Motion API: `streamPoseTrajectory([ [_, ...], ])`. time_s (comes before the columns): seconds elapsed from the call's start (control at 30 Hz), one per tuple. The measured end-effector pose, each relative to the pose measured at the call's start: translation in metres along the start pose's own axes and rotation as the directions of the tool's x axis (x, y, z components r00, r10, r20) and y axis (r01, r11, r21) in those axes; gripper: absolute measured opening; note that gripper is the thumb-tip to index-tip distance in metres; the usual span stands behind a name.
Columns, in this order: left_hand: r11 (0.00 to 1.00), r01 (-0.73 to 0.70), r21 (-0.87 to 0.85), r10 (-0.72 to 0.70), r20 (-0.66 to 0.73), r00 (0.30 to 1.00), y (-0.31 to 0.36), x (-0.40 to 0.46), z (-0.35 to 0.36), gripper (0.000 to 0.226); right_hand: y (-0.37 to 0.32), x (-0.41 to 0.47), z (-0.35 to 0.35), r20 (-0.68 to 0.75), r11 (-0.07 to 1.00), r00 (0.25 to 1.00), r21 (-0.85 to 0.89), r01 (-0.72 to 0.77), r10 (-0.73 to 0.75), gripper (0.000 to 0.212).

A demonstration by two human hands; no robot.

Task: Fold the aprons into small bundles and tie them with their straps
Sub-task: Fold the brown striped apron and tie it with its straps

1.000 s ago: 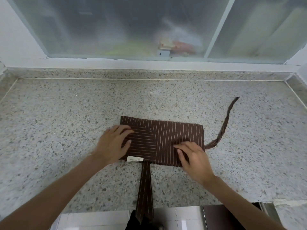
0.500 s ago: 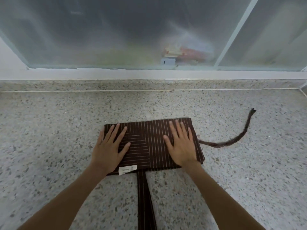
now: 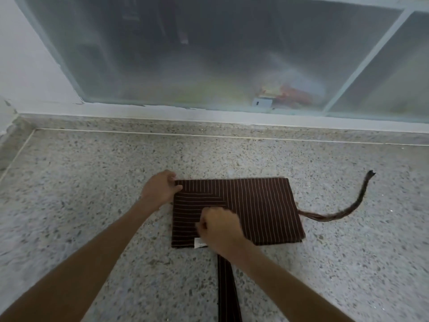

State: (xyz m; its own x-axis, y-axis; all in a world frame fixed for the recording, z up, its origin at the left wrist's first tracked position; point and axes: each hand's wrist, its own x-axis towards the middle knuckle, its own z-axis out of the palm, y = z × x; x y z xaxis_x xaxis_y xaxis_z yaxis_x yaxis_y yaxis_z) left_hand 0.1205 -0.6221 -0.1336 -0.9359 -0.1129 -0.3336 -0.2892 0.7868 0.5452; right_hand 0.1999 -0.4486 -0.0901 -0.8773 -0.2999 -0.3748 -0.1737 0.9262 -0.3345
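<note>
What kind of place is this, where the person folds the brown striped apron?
Probably a kitchen or utility room in a home, though I cannot be sure. The apron lies on a speckled stone counter built against a white wall, under a frosted sliding window with blurred objects behind it.

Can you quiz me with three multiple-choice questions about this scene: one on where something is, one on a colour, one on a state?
1. Where does the left hand grip the folded apron?
A. far left corner
B. right edge
C. near right corner

2. What colour is the apron?
A. plain white
B. brown with thin pale stripes
C. bright green

3. How does the twisted strap lie?
A. knotted round the bundle
B. loose on the counter
C. held in the right hand

Answers:
A, its fingers pinch that corner.
B, stripes show across the cloth.
B, it trails free rightwards.
</note>
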Motion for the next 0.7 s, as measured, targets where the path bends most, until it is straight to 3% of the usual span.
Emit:
streamPoseTrajectory([
  [0.07, 0.999, 0.049, -0.009, -0.048, 0.103, 0.994, 0.003, 0.01, -0.008, 0.05, -0.025, 0.013, 0.008, 0.109, 0.997, 0.992, -0.048, -0.052, 0.057, 0.046],
  [0.13, 0.999, 0.043, 0.009, -0.044, 0.213, 0.976, 0.006, 0.019, -0.016, 0.052, -0.04, 0.025, 0.017, 0.116, 0.994, 0.991, -0.089, -0.064, 0.074, 0.051],
  [0.23, 0.994, 0.01, 0.112, -0.044, 0.303, 0.952, 0.012, 0.026, -0.025, 0.046, -0.057, 0.045, 0.031, 0.17, 0.978, 0.979, -0.192, -0.076, 0.11, 0.035],
  [0.33, 0.988, 0.013, 0.155, -0.063, 0.323, 0.944, 0.009, 0.028, -0.025, 0.044, -0.066, 0.052, 0.033, 0.196, 0.983, 0.976, -0.175, -0.064, 0.098, 0.018],
  [0.43, 0.993, 0.024, 0.114, -0.064, 0.362, 0.93, 0.017, 0.024, -0.028, 0.029, -0.055, 0.034, 0.012, 0.14, 0.999, 0.989, 0.014, -0.041, 0.039, 0.018],
  [0.47, 0.996, 0.048, 0.077, -0.074, 0.386, 0.92, 0.025, 0.021, -0.033, 0.024, -0.045, 0.026, 0.005, 0.133, 0.99, 0.99, 0.124, -0.062, 0.046, 0.015],
  [0.53, 0.99, 0.138, -0.038, -0.11, 0.417, 0.902, 0.05, 0.012, -0.042, 0.02, -0.017, 0.011, -0.011, 0.142, 0.919, 0.987, 0.375, -0.121, 0.073, 0.028],
  [0.6, 0.984, 0.142, -0.105, -0.088, 0.406, 0.91, 0.086, 0.005, -0.047, 0.016, 0.016, -0.004, -0.027, 0.194, 0.77, 0.978, 0.611, -0.184, 0.08, 0.03],
  [0.7, 0.992, 0.043, -0.119, 0.001, 0.345, 0.939, 0.147, -0.003, -0.035, 0.017, 0.058, -0.03, -0.056, 0.262, 0.474, 0.961, 0.838, -0.27, 0.083, 0.014],
])
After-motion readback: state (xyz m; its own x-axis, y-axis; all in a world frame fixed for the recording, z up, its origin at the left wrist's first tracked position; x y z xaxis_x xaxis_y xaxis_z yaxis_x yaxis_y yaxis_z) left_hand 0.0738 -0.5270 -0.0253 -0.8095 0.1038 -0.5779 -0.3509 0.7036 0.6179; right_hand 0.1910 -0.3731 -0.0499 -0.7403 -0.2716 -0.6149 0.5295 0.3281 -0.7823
